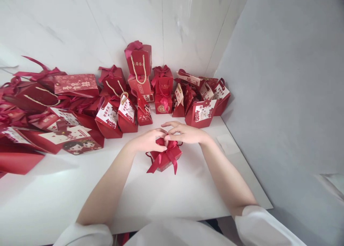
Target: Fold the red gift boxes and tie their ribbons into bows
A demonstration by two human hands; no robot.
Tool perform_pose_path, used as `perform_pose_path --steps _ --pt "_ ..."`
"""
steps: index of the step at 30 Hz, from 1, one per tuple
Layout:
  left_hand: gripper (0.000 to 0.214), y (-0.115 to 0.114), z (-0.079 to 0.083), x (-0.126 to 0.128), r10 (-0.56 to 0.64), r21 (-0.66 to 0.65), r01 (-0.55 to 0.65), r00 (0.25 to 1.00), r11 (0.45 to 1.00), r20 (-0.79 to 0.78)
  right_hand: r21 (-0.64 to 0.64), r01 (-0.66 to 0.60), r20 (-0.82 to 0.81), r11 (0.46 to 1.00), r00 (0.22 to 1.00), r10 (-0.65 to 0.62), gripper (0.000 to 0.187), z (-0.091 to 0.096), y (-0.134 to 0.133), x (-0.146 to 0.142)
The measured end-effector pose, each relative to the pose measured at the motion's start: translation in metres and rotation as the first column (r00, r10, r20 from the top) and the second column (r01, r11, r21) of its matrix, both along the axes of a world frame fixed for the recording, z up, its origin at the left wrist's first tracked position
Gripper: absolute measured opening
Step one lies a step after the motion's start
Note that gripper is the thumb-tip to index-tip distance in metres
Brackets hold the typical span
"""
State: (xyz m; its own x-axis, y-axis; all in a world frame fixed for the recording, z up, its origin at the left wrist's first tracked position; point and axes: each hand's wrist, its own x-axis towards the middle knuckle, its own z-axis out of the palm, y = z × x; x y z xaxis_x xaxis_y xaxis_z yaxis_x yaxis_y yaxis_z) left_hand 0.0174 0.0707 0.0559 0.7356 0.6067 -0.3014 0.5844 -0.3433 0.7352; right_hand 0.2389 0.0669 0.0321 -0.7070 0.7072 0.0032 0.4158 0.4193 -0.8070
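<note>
On the white table, a small red gift box (pixel 170 159) stands in front of me with a red ribbon (pixel 175 165) tied on its top, two tails hanging over the front. Dark cord handles show at its sides. My left hand (pixel 152 140) reaches in from the left, thumb and fingers closed at the ribbon bow. From the right, my right hand (pixel 185 133) meets it there, its thumb and a finger pinching at the bow while another finger stretches away. The hands partly hide the bow, and the exact bit of ribbon in each pinch is hard to see.
Several red gift boxes with white tags (pixel 202 113) stand along the wall behind my hands. A stack of red boxes (pixel 140 61) rises at the back middle. More red boxes (pixel 76 84) crowd the left. A grey wall (pixel 282 95) bounds the table (pixel 209 199) on the right.
</note>
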Motion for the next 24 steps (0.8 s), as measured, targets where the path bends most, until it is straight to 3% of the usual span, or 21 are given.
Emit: perform_pose_path --steps 4,7,11,16,21,24 --pt "0.007 -0.005 0.002 0.006 0.010 -0.016 -0.010 1.000 1.000 0.010 0.201 -0.026 -0.107 0.979 0.993 0.048 0.023 -0.010 0.006 -0.008" --pt "0.009 -0.006 0.000 0.006 0.021 -0.040 -0.021 1.000 0.999 0.007 0.272 -0.001 -0.167 0.962 0.985 0.048 0.024 -0.015 0.008 -0.010" --pt "0.013 0.000 -0.004 0.002 -0.012 -0.024 0.013 1.000 1.000 0.025 0.194 0.034 -0.128 0.980 0.992 -0.009 0.025 -0.012 0.003 -0.007" --pt "0.020 0.008 -0.001 -0.010 -0.078 -0.135 0.085 0.996 0.987 0.052 0.082 0.013 -0.025 0.997 1.000 -0.011 0.020 -0.004 -0.003 -0.003" --pt "0.035 0.013 0.008 -0.031 -0.009 -0.273 0.046 0.991 0.961 0.135 0.085 0.020 -0.039 0.996 0.999 -0.016 0.019 -0.002 -0.002 -0.001" --pt "0.033 0.013 0.014 -0.041 0.066 -0.236 -0.044 0.994 0.971 0.085 0.086 0.095 -0.022 0.992 0.995 -0.093 0.019 0.000 -0.003 0.004"
